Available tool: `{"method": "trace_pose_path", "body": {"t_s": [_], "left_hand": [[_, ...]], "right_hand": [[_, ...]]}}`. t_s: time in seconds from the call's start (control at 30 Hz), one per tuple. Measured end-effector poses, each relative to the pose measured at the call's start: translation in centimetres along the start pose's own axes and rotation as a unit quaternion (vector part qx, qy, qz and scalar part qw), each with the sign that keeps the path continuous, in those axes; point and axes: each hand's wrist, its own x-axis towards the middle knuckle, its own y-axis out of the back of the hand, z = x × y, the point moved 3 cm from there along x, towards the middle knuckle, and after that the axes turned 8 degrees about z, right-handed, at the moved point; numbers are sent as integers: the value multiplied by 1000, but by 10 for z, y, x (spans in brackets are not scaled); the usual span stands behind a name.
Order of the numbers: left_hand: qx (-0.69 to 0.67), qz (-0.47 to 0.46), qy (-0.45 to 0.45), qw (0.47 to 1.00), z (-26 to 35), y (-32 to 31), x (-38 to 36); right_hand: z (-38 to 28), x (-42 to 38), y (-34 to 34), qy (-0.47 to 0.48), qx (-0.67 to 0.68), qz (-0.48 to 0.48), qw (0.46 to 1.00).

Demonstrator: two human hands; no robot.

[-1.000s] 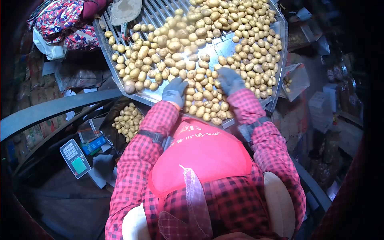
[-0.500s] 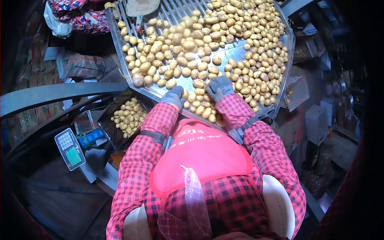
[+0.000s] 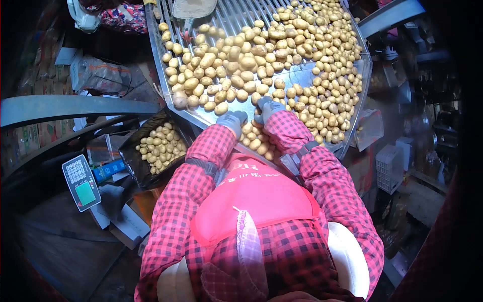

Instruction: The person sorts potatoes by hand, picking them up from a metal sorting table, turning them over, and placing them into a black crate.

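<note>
Both my hands wear grey gloves and rest at the near edge of a metal sorting table (image 3: 198, 118) covered with potatoes (image 3: 332, 88). My left hand (image 3: 232, 121) lies low on the sheet with its fingers stretched toward the right, beside a small group of potatoes (image 3: 254, 138) at the front edge. On the other side of that group, my right hand (image 3: 268, 107) has thumb and fingers apart, touching the potatoes around it. No potato shows gripped in either hand, though the fingertips are partly hidden.
A shovel-like scoop (image 3: 195, 7) lies on the slatted far part of the table. At lower left stand a black-lined crate (image 3: 126, 156) holding potatoes and a scale display (image 3: 81, 182). A curved metal bar (image 3: 75, 108) runs in from the left. Patterned cloth (image 3: 123, 19) shows at upper left.
My hands have come closer together, narrowing the gap at the front group of potatoes. Some potatoes near them have shifted, and the view has moved slightly.
</note>
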Motion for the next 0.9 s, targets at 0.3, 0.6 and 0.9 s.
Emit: {"method": "trace_pose_path", "body": {"t_s": [0.3,0.6,0.9], "left_hand": [[-809,5,259,528,-50,-50,-12],[-796,-81,202,565,-39,-14,-55],[-784,-28,150,602,-44,-14,-65]], "right_hand": [[30,-5,-25,-39,318,49,946],[-17,65,-2,94,111,334,931],[-36,83,22,41,50,83,994]]}}
